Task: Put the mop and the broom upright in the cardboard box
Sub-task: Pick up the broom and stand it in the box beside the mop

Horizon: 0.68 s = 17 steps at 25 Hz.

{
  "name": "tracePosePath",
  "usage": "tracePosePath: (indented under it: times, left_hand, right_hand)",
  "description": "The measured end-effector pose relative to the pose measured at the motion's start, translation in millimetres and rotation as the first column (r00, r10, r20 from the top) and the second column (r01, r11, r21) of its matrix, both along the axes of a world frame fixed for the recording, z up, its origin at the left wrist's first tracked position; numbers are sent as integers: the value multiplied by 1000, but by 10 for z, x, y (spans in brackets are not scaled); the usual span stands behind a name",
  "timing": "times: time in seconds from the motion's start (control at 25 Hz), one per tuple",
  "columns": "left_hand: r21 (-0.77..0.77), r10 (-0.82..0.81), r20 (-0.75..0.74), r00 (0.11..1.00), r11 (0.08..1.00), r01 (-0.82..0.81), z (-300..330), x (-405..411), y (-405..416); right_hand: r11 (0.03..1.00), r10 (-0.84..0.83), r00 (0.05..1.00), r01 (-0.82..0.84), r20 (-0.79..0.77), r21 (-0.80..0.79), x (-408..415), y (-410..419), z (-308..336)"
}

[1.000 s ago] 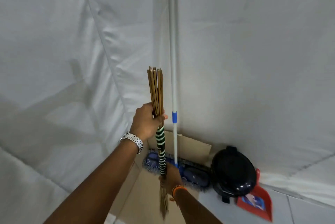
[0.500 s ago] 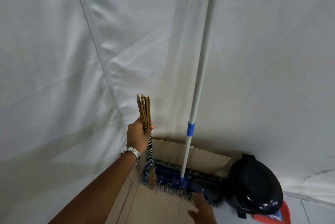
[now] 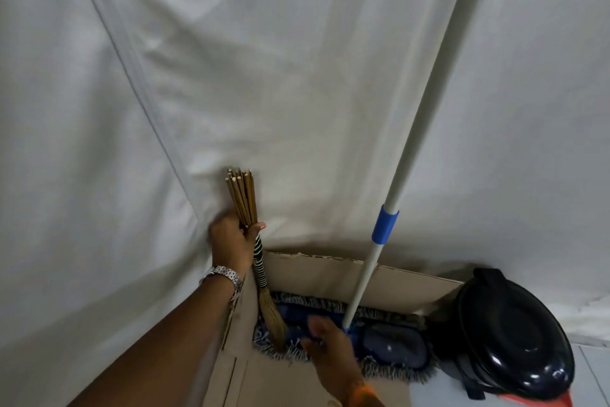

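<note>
The cardboard box (image 3: 317,274) stands on the floor against the white sheet. My left hand (image 3: 231,241) grips the broom (image 3: 260,269), a bundle of thin sticks with a black-and-white striped wrap. The broom stands nearly upright at the box's left wall, bristles down inside. The mop (image 3: 384,223) has a long white pole with a blue collar, and it leans to the upper right. Its blue fringed head lies flat in the box. My right hand (image 3: 330,350) is blurred, fingers spread, touching the mop head beside the pole's base.
A black lidded bin (image 3: 511,334) stands right next to the box on its right, with a red dustpan (image 3: 541,401) at its foot. White sheeting (image 3: 165,76) hangs close behind and to the left of the box. Pale floor tiles show at the lower right.
The broom has gone down into the box at its left wall. My right hand let go of its lower end and moved onto the mop head. The mop pole now leans to the right.
</note>
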State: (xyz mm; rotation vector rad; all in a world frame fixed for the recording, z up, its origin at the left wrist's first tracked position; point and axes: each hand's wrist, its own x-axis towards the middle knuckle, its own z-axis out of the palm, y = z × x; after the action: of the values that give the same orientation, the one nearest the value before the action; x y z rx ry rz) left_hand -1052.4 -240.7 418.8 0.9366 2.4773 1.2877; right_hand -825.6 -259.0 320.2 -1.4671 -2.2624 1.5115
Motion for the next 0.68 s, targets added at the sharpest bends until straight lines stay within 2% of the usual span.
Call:
tracePosePath:
  times: [0.12, 0.24, 0.32, 0.44, 0.56, 0.68]
  left_hand:
    - [-35, -70, -141, 988, 997, 66, -80, -165, -26]
    - [-117, -140, -269, 953, 987, 112, -187, -296, 45]
    - [-128, -146, -260, 954, 985, 116, -238, -341, 109]
    - [25, -79, -139, 987, 996, 83, -249, -247, 71]
    - [190, 51, -130, 990, 981, -25, -266, -174, -37]
    - [246, 78, -115, 990, 968, -48, -295, -117, -100]
  right_hand:
    - [999, -22, 992, 28, -125, 45, -857, 233, 96]
    - [996, -73, 964, 57, -256, -70, -1378, 291, -23]
    - [990, -95, 961, 64, -258, -125, -1500, 304, -26]
    - [995, -89, 982, 79, -164, -67, -1561, 363, -44]
    - [999, -38, 983, 32, -177, -34, -1642, 444, -37]
    - [998, -25, 977, 14, -210, -55, -1685, 466, -40]
